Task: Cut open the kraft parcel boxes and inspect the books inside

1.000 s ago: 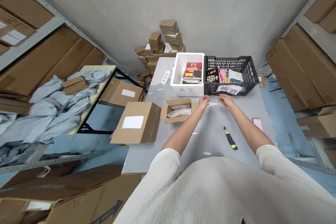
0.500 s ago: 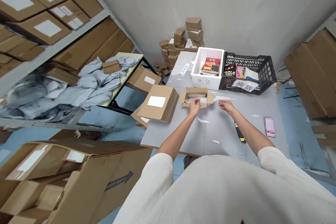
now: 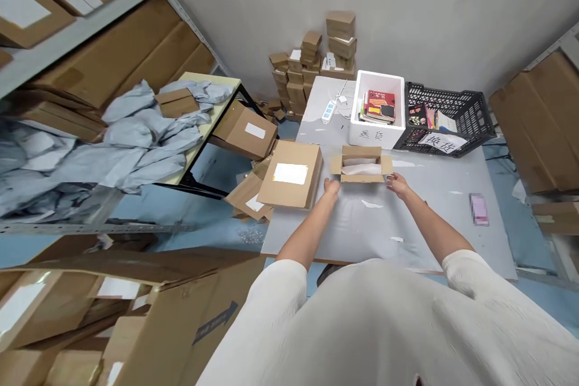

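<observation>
On the grey table lies a small open cardboard box [image 3: 362,178], flaps spread out, with white wrapping material [image 3: 360,167] inside. My left hand [image 3: 332,187] is just below its left flap; the fingers are partly hidden, but they appear loose, with nothing seen in them. At the box's right side, my right hand [image 3: 397,184] is open, its fingertips close to the right flap. Whether either hand touches the box is hard to tell.
A larger closed cardboard box [image 3: 289,176] with a white label is left of my left hand. Behind are a white foam bin [image 3: 377,137] and a black crate [image 3: 470,114] with books. A pixelated pink item [image 3: 479,210] lies right. Scraps of paper [image 3: 371,204] dot the table [image 3: 362,235].
My left hand has moved from the box's front edge out to its left side. My right hand has come closer to the right flap. The view has shifted.
</observation>
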Motion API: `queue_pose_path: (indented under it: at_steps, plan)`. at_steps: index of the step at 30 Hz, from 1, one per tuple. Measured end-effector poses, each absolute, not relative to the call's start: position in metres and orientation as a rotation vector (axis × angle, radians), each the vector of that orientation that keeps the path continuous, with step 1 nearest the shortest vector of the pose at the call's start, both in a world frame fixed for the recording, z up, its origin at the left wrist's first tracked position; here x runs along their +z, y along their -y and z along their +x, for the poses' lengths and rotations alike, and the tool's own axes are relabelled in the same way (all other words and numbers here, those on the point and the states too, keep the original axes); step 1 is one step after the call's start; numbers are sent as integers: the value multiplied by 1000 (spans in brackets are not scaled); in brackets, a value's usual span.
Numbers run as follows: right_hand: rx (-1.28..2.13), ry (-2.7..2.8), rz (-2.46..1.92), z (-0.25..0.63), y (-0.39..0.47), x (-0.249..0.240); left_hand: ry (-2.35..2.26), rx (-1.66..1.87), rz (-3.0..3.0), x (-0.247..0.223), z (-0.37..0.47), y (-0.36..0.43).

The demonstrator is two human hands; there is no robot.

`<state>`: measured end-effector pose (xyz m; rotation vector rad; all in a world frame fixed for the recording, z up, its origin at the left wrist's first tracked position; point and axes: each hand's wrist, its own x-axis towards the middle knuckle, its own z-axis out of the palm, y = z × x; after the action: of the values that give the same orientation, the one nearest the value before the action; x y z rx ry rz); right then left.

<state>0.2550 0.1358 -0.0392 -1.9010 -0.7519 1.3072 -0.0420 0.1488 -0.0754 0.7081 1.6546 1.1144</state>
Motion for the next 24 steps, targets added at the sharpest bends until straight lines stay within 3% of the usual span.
queue_pose_path:
  at_steps: [10,24]
  plan:
    - [1161,1188,-1786,228,-125,-31,-1416,903,1176,-59,-46,-165]
    - [1020,1017,-1864,235,-118,-5,-1593,941,1160,-22,-18,-138]
